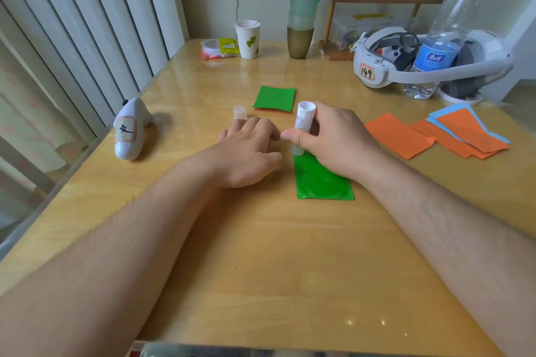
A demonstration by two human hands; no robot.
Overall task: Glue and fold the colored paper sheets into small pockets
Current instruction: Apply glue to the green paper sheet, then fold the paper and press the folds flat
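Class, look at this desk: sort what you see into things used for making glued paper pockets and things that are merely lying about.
Belong to the job:
glue stick, held by the right hand
glue cap
green sheet
folded green piece
orange and blue sheets

Just lying about:
water bottle
headset
white controller
paper cup
stacked cups
tape roll

The far end of the long green paper sheet (323,180) lay hidden under the right hand (339,139). The white glue stick's (304,122) tip was covered by fingers, its print too small to read. The frame cut both forearms off.
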